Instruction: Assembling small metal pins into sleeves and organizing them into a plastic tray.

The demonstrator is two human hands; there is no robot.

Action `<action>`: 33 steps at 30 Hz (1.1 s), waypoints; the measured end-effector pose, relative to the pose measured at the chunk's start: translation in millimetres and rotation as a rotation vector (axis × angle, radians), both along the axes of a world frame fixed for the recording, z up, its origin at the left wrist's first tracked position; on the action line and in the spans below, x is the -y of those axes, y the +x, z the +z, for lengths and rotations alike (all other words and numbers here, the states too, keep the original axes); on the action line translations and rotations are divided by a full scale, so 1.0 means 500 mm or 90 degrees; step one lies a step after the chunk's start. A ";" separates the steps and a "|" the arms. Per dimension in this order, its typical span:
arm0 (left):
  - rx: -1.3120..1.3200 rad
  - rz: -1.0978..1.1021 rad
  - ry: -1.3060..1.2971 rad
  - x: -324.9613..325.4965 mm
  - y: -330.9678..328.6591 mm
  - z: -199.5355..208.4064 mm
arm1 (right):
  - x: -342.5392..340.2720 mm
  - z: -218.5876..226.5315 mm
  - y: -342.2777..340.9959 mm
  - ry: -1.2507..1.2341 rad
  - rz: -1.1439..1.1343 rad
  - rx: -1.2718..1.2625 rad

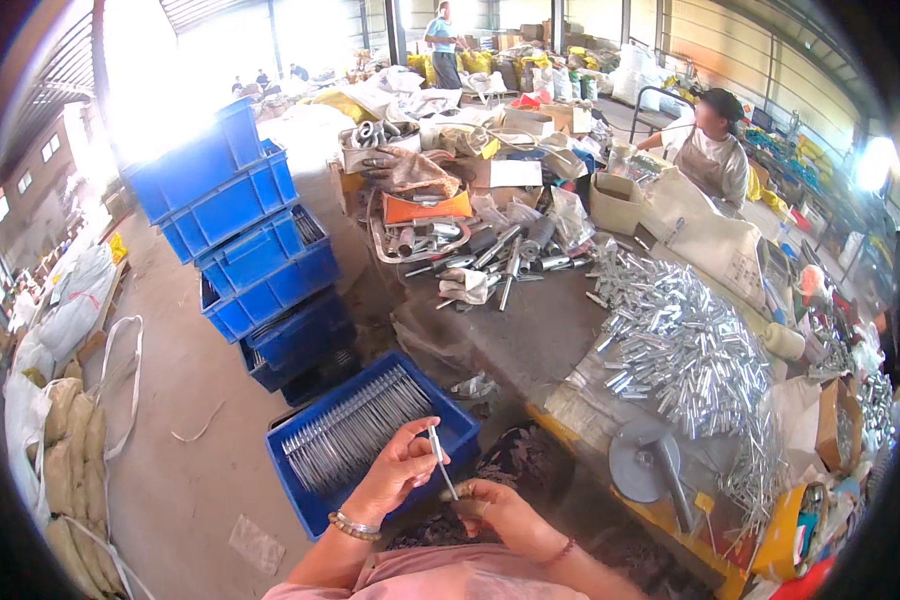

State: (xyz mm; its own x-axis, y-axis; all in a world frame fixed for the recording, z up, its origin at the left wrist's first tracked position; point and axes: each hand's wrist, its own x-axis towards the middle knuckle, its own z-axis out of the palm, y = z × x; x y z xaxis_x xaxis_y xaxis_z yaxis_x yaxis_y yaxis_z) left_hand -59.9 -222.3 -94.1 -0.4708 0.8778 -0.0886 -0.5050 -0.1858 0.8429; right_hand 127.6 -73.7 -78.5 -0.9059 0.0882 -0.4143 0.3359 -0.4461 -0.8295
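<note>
A slim metal rod with a thicker silvery upper part point(436, 446) slants between my hands. My left hand point(402, 466) pinches its thick upper end between thumb and fingers. Lower down, my right hand point(492, 503) has its fingers closed round the thin end, which they partly hide. Beneath and beyond my left hand, a blue crate point(288, 500) sits low, its inside lined with neat rows of thin metal rods point(355, 425). On the table to the right lies a big heap of short shiny metal sleeves point(685, 345).
Stacked blue crates point(260, 255) rise at the left. A grey disc with a bar point(646, 462) stands on the table's near edge. Farther back lie tools and metal tubes point(510, 250). One person point(712, 150) is across the table at right; another point(443, 45) stands far off.
</note>
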 end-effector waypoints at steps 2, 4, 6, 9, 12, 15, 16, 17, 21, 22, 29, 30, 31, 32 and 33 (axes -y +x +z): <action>0.005 0.000 -0.004 0.012 -0.016 -0.014 | 0.016 -0.023 -0.014 -0.107 0.003 -0.014; 0.008 0.021 -0.005 0.015 -0.021 -0.019 | 0.018 -0.037 -0.016 -0.083 -0.008 -0.006; -0.003 0.000 -0.009 -0.003 -0.017 -0.018 | 0.024 -0.047 -0.019 -0.060 -0.015 -0.002; 0.016 -0.021 0.004 -0.011 -0.020 -0.029 | 0.032 -0.053 -0.018 -0.071 -0.067 -0.014; 0.030 -0.007 0.021 0.007 -0.021 -0.035 | 0.037 -0.050 -0.023 -0.046 -0.049 -0.032; 0.035 -0.025 0.050 0.026 -0.019 -0.055 | 0.046 -0.039 -0.023 0.030 -0.011 -0.031; 0.032 -0.024 0.051 0.025 -0.020 -0.056 | 0.047 -0.047 -0.018 0.031 -0.012 -0.022; 0.038 -0.037 0.051 0.023 -0.019 -0.057 | 0.048 -0.053 -0.015 0.032 -0.015 -0.012; 0.032 -0.068 0.028 -0.013 -0.006 -0.057 | 0.038 -0.051 0.011 0.004 -0.076 -0.011; 0.014 -0.059 0.013 -0.016 0.001 -0.056 | 0.035 -0.044 0.013 -0.004 -0.074 -0.010; -0.042 -0.036 -0.064 -0.014 0.020 -0.050 | 0.042 -0.098 0.040 0.016 -0.109 -0.044; -0.037 -0.054 -0.053 -0.019 0.020 -0.054 | 0.041 -0.099 0.046 0.006 -0.107 -0.066; -0.038 -0.072 -0.051 -0.021 0.021 -0.058 | 0.041 -0.098 0.050 -0.004 -0.103 -0.088; 0.010 -0.084 -0.017 -0.022 0.022 -0.062 | 0.043 -0.096 0.053 -0.006 -0.101 -0.060; 0.059 -0.092 0.016 -0.024 0.027 -0.059 | 0.043 -0.100 0.056 -0.005 -0.113 -0.061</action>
